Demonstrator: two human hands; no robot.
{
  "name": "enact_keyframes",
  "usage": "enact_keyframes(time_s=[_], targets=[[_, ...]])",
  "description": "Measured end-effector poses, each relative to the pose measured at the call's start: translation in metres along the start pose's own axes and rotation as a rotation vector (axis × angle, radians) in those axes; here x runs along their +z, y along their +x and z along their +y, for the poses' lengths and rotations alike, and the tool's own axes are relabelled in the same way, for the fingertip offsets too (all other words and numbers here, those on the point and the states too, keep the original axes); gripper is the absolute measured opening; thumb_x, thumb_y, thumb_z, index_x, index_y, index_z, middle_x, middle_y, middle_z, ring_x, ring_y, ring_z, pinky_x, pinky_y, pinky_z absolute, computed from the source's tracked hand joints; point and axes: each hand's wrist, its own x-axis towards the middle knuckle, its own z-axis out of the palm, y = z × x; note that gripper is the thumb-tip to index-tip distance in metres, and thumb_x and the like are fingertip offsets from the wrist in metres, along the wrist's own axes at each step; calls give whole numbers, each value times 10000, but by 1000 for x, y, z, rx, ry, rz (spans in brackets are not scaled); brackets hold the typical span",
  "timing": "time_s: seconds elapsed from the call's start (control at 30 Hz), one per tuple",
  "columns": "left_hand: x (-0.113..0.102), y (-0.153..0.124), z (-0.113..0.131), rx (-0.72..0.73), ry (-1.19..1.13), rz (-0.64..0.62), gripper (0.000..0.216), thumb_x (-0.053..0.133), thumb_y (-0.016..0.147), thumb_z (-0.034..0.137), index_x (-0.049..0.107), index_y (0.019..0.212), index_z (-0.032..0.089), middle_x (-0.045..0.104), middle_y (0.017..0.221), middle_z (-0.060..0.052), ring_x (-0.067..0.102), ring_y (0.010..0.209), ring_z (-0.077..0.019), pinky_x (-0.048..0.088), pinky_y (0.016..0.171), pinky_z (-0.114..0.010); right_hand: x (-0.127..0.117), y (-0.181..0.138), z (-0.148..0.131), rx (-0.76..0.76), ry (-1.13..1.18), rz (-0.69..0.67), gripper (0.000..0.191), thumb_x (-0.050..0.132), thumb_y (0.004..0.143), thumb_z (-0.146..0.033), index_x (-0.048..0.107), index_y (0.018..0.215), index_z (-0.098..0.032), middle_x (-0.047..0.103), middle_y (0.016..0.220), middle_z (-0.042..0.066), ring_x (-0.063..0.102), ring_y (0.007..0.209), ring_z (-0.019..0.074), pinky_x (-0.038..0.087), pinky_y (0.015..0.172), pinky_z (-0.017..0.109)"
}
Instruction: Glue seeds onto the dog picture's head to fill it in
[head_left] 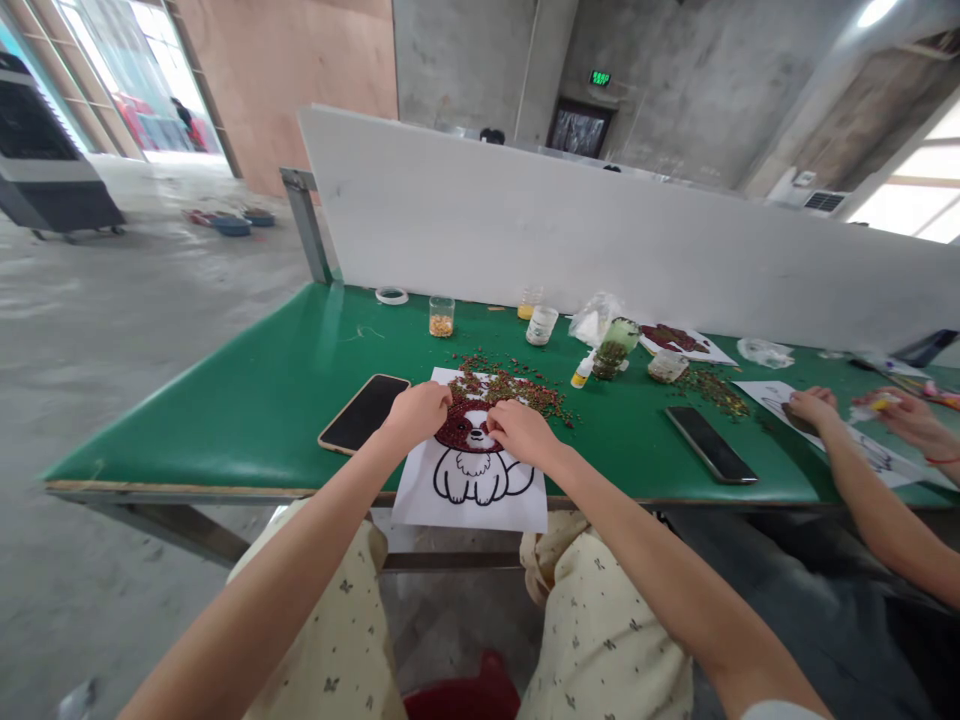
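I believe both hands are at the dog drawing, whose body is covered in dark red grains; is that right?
Not the body: the head view shows dark red grains covering much of the drawn head, while the body is plain white.

- We see pale cream trousers (611, 620), small dark bow-like motifs scattered over
- We spot white sleeve edge (780, 711), right arm (667, 580)
- We log left hand (418, 413), right hand (519, 430) bare
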Motion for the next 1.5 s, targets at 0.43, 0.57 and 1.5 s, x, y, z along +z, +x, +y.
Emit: enact_keyframes(time_s=[0.43, 0.57, 1.5], targets=[[-1, -1, 1, 5, 3, -3, 291, 394, 756, 155, 663, 857, 207, 673, 947, -60, 619, 843, -212, 447, 690, -278, 1, 2, 1, 8, 19, 11, 73, 617, 804, -183, 579, 742, -182, 585, 823, 24, 496, 838, 153, 341, 688, 248], [-1, 0, 0, 5, 5, 0, 284, 400, 753, 149, 661, 849, 209, 672, 953, -55, 619, 852, -211, 442, 686, -273, -4, 0, 0, 26, 32, 26, 70, 600, 822, -200, 583, 756, -182, 592, 833, 23, 499, 833, 149, 336, 674, 246], [-5, 2, -9, -137, 130, -24, 316, 393, 765, 136, 662, 927, 172, 648, 1000, -109, 604, 931, -244, 460, 731, -303, -14, -53, 126, 660, 268, 202, 213, 473, 798, -104, 658, 892, -155, 683, 891, 98, 618, 842, 198, 444, 734, 290]])
